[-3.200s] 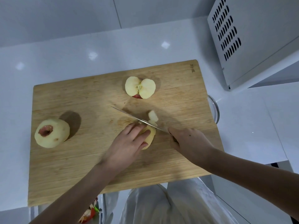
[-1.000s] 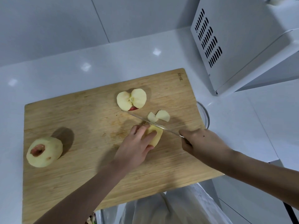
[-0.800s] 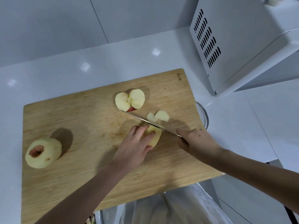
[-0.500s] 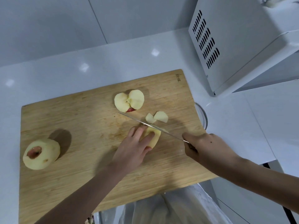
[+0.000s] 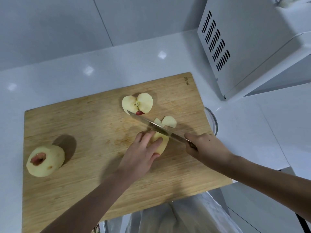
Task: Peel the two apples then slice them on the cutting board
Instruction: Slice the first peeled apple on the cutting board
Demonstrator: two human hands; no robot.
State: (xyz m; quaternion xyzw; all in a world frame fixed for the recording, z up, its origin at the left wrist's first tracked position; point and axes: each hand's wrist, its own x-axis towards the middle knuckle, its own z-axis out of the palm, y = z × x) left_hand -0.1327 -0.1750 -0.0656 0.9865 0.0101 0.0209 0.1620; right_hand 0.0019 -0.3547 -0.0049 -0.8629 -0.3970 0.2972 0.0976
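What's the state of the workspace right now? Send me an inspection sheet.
Surface: wooden cutting board on a white counter.
Job's things: whole peeled apple at the board's left; apple half cut face up at the far side; two slices beside the knife; apple piece under the blade.
Clutter: glass bowl, partly hidden past the board's right edge.
Grippers: left hand holds the apple piece; right hand grips the knife.
Cables: nothing seen.
Surroundings: white vented appliance at far right; tiled wall behind.

Pale yellow apples (image 5: pixel 45 160), tan board (image 5: pixel 84 190)
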